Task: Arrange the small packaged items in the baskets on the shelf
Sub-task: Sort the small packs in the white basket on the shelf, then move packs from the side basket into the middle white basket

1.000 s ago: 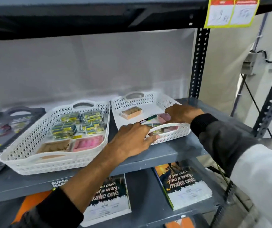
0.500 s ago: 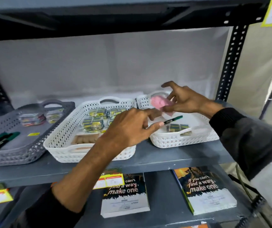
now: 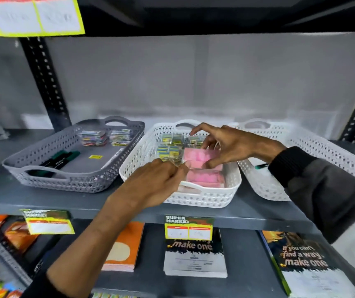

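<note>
Two hands over the middle white basket [image 3: 215, 197] on the grey shelf [image 3: 86, 204]. Nearest, below the shelf edge: books [image 3: 195, 252] lying flat on the lower level, price tags [image 3: 188, 227] clipped to the shelf lip.

Left hand [image 3: 150, 186] reaches in over the basket's front rim, fingers loosely curled, tips touching the near edge of a pink packet [image 3: 198, 157]. Cannot tell if it's actually pinching it or just steadying.

Right hand [image 3: 230, 145] comes in from the right, dark sleeve [image 3: 314, 181] crossing over the right white basket [image 3: 322, 151]. Thumb under, fingers spread on top; it grips the pink packet by its right end. Packet is held tilted, just above a second pink packet [image 3: 204, 177] that lies in the basket's front right corner.

Behind the fingers, further back in the same basket: a cluster of small green-yellow packets [image 3: 170, 147], laid flat, close together.

Right basket: a green pen [image 3: 261, 166] shows on its floor beside the sleeve.

Left: grey basket [image 3: 49, 177], well apart from both hands. Dark markers [image 3: 60, 159] near its front, a small yellow tag [image 3: 95, 157] mid-floor, two stacks of colourful packets [image 3: 105, 137] at the back.

Farthest: grey back wall, black perforated uprights [image 3: 43, 78], yellow-edged label [image 3: 34, 15] hanging from the shelf above.
</note>
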